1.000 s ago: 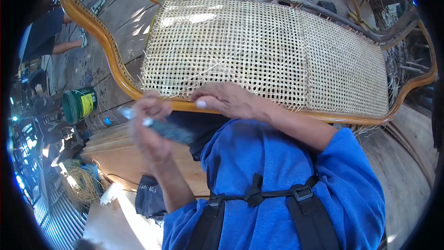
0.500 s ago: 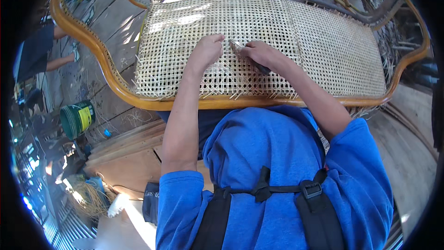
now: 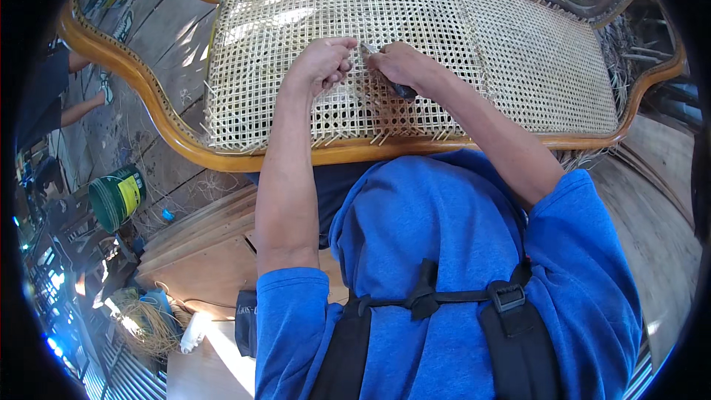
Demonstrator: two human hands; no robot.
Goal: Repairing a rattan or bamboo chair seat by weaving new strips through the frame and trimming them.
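Bent over a pale, open-weave cane panel (image 3: 429, 16) — spread across the upper middle of the view and set in a curved, glossy honey-brown wooden frame (image 3: 331, 155), cut off in places along the top. Wrapped in the right hand (image 3: 406, 68), over the panel's larger left section: a slim, dark-handled hand tool (image 3: 403, 92) with a pointed metal tip, its middle hidden by fingers. Seen just left of that tip: the left hand (image 3: 322, 65), curled narrow — impossible to tell if pinching a strand or touching the weave. Filling the lower middle: a blue cloth garment (image 3: 415, 207) crossed by black straps (image 3: 518, 326). Tucked partly behind the left sleeve: a black fabric bag (image 3: 245, 318). Lying lower left: a tangle of straw-coloured strands (image 3: 143, 328), beside a white object (image 3: 195, 332) too unclear to name. Placed farther up: a green bucket with a yellow label (image 3: 109, 206). Lost partly in the dark lens rim: another person's bare leg (image 3: 80, 112).
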